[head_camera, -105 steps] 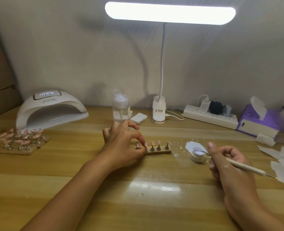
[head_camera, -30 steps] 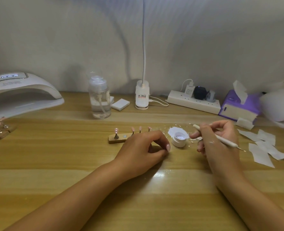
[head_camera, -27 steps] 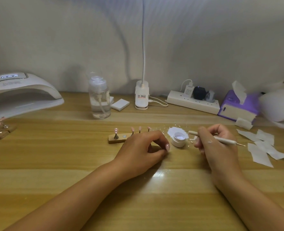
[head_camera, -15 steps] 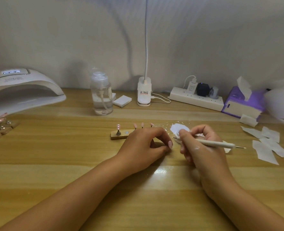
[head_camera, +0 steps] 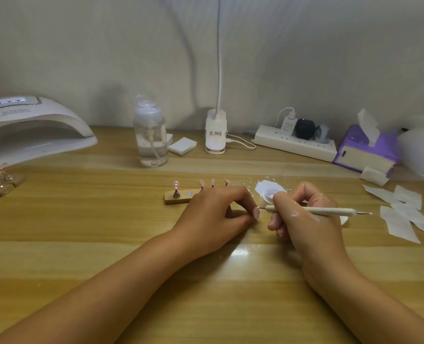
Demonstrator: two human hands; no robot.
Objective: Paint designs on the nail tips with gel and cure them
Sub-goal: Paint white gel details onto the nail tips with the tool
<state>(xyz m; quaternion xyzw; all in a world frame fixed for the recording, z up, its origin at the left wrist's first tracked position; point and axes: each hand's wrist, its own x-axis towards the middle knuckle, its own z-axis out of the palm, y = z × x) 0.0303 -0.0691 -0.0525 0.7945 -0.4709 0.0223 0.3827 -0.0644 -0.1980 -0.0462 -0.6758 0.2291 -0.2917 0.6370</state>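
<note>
Left hand (head_camera: 215, 214), centre frame, pinched a small glossy pale-pink nail tip (head_camera: 256, 213) between curled thumb and forefinger. Right hand (head_camera: 305, 218), just to its right, gripped a slender matte white dotting pen (head_camera: 330, 211), whose fine metal point met the tip. Just above: round white gel pot (head_camera: 268, 197), wooden strip holder (head_camera: 177, 198). Far left: domed white curing lamp (head_camera: 32, 130).

left hand (head_camera: 215, 214) pinches nail tip (head_camera: 256, 212) | right hand (head_camera: 305, 227) grips dotting pen (head_camera: 330, 211)
</note>
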